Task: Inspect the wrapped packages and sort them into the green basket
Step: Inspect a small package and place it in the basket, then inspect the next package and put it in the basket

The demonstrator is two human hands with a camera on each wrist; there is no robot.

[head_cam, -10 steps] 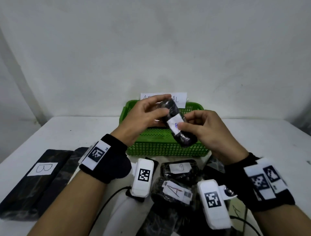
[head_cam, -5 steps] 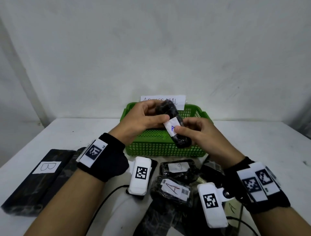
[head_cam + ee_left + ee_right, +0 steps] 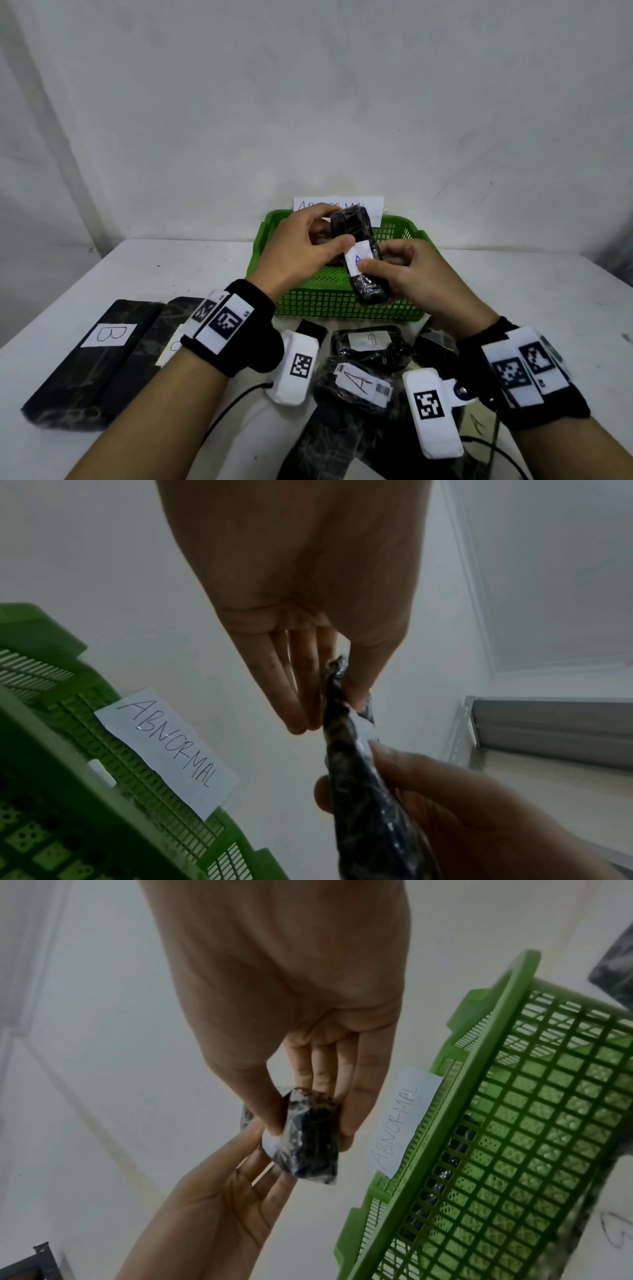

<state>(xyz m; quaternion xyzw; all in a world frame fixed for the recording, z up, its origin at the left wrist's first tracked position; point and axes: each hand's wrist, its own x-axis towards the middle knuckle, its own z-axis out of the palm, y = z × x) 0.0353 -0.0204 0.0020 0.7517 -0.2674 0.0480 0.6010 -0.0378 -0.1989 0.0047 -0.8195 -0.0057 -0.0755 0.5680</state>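
Note:
A small black plastic-wrapped package (image 3: 352,226) with a white label marked with a blue letter is held over the green basket (image 3: 342,305). My left hand (image 3: 329,229) pinches its far end, thumb on top by the label. My right hand (image 3: 376,262) grips the near end, thumb on the label. In the left wrist view the package (image 3: 363,791) sits edge-on between the left fingers (image 3: 301,696) and the right hand (image 3: 462,818). In the right wrist view the package (image 3: 308,1139) is beside the basket (image 3: 514,1123), which bears an ABNORMAL label (image 3: 400,1123).
A long black package marked B (image 3: 96,359) lies at the left on the white table (image 3: 548,291). More wrapped packages lie in front of the basket, one marked A (image 3: 356,383), one marked 9 (image 3: 366,342). A white wall stands right behind the basket.
Both hands have kept hold of the package and turned it slightly above the basket. Its place has hardly shifted.

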